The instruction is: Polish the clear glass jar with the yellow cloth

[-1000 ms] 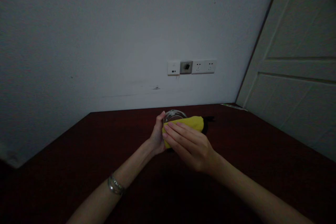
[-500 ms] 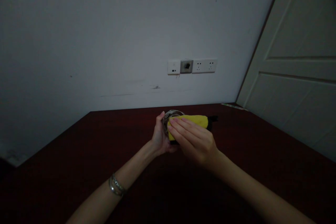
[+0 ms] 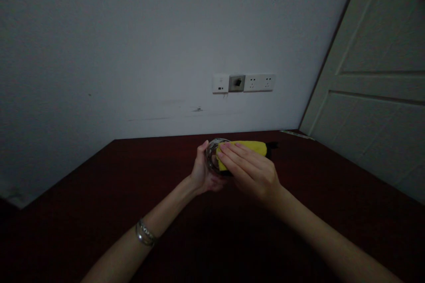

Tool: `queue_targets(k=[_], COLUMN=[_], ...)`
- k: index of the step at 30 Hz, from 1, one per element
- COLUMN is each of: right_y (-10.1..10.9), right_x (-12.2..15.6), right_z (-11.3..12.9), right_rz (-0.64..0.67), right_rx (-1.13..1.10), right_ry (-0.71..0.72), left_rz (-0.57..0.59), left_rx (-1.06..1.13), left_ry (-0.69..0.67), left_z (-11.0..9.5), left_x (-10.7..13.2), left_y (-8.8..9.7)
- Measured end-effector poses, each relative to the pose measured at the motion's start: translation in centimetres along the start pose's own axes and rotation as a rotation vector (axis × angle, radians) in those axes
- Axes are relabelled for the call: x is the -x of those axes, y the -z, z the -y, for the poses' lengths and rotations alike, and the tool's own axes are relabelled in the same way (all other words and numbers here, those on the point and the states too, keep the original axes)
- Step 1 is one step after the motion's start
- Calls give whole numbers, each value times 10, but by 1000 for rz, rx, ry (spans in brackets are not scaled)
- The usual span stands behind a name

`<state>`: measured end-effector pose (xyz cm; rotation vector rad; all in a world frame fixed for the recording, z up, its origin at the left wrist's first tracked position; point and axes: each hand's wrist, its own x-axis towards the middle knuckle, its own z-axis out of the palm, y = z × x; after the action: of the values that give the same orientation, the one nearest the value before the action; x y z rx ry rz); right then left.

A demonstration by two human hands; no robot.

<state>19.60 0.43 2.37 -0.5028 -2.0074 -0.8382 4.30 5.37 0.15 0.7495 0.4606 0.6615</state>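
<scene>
Compared with a second ago, the folded yellow cloth with black edging (image 3: pixel 257 146) has slid up and to the right across the round, clear, glass-like vessel (image 3: pixel 210 155), baring more of its left side. The right hand (image 3: pixel 257 177) has shifted with it, while the left hand (image 3: pixel 200 172) stays almost where it was, more of its lower fingers now showing.

The left hand is clamped on the vessel, thumb up along the left rim and fingers curled beneath. The right hand holds the cloth against the vessel, its fingers close together and laid over the yellow face; its thumb is hidden. Both forearms reach in from the lower corners, and silver metal bangles (image 3: pixel 145 233) circle the left wrist. The vessel is between the hands, over the far middle part of the dark reddish-brown tabletop (image 3: pixel 142 163); whether it touches the surface, I cannot tell.

Behind stands a scuffed, whitish wall (image 3: pixel 149 53) bearing a row of white and grey socket plates (image 3: pixel 244 83). A pale panelled door (image 3: pixel 372 79) rises at right, and a thin, light-coloured strip (image 3: pixel 296 134) lies near the table's far right corner. The light is dim.
</scene>
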Motion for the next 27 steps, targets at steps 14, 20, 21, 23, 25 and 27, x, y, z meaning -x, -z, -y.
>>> queue_targets(k=[14,20,21,23,25,27], right_y=[-5,-1,-1,-2,-1,-1], right_x=[2,-1,-1,0,0,1], right_z=[19,14,11,5,0,-4], right_rz=[47,54,40,-6,-33,-25], right_rx=[-43,-77,-71,-37,3,21], right_ry=[3,-20,-26,-25,-12,-4], left_rz=[-265,-217,-192,-117,-32,23], left_rx=[137,131,119,94,71,59], left_ry=[-184,-153,-140,-103,-56,-27], left_z=[-5,-5,-4,-2,0,1], left_x=[-5,-3,-2,-1,0,0], left_y=[-25,-22,-18,-9,-2,2])
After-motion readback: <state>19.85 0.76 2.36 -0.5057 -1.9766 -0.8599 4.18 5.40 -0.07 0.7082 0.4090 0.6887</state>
